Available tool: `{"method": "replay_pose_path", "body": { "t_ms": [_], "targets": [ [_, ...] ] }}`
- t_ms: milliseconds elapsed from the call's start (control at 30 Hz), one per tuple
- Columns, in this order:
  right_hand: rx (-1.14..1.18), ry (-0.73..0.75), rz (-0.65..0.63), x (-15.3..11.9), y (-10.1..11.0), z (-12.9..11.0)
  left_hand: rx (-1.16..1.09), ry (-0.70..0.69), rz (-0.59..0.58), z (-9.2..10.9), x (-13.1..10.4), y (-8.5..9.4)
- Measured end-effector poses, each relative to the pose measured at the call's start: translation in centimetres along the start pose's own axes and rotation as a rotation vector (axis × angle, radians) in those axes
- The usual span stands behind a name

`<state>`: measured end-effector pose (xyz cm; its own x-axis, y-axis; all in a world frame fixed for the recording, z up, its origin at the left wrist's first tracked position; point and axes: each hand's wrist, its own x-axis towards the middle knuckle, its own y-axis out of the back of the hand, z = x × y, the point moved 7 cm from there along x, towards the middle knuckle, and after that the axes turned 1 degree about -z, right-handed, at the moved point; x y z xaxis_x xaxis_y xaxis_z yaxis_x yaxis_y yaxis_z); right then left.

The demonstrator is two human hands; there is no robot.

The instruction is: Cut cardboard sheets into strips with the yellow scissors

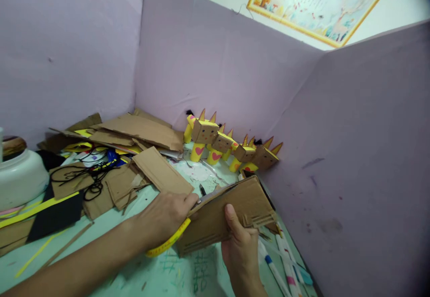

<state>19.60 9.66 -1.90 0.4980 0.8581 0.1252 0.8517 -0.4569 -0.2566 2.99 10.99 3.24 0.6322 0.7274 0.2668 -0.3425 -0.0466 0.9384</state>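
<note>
A brown cardboard box [218, 216] is held tilted above the table in the middle of the view. My right hand [240, 247] grips it from the lower right, thumb flat on its front face and the other fingers hidden behind. My left hand [174, 214] is closed at the box's upper left edge, its fingertips pressed against that edge. From under this hand curves a yellow strip with small marks, which looks like a tape measure [169, 243]. Just behind the box lies a dark pen [202, 190].
Several cardboard figures [204, 133] with yellow legs and horns stand along the purple partition [215, 64]. Cardboard pieces [141, 129] and black cord [96, 180] are heaped at left, near a white jar [23, 178]. Markers [273, 265] lie at the lower right.
</note>
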Motion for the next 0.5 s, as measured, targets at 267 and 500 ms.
{"method": "replay_pose_path", "body": {
  "t_ms": [267, 500],
  "targets": [
    [0.004, -0.1, -0.086, -0.8, -0.7, 0.5, 0.212, 0.041, -0.018, 1.6, 0.7, 1.2],
    [0.039, -0.072, -0.058, -0.7, -0.8, 0.3, 0.213, 0.033, 0.047, 1.2, 0.7, 0.3]
  ]
}}
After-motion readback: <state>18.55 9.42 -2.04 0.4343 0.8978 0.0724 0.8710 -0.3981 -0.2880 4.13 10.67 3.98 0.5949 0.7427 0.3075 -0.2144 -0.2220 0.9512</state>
